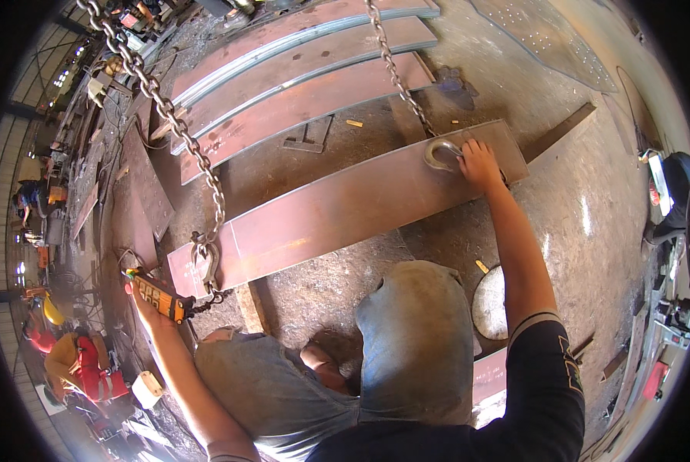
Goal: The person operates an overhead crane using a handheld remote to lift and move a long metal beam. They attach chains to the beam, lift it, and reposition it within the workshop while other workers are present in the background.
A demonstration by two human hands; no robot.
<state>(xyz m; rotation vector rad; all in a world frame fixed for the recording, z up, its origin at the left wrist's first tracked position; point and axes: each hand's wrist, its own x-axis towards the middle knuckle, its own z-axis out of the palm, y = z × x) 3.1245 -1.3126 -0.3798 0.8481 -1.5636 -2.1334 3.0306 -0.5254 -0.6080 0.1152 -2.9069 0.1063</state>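
A long reddish-brown steel plate (337, 208) lies at a slant in front of my knees. In my left hand (151, 312) is an orange-and-black crane remote control (160, 296), beside the plate's left end. My right hand (479, 165) is closed at the open side of a metal lifting hook (439, 155) near the plate's right end; its palm side is hidden. Another lifting hook (211, 266) rests at the left end, with a short dark chain at its lower side. A heavy chain (177, 123) rises from the left hook, and a second chain (395, 73) from the right one.
Several steel plates (306, 108) lie stacked beyond. Wooden blocks (250, 308) and a flat steel bar (560, 131) lie near the plate. A round pale disc (489, 304) is right of my knee. People and equipment are along the left, near a red garment (98, 369).
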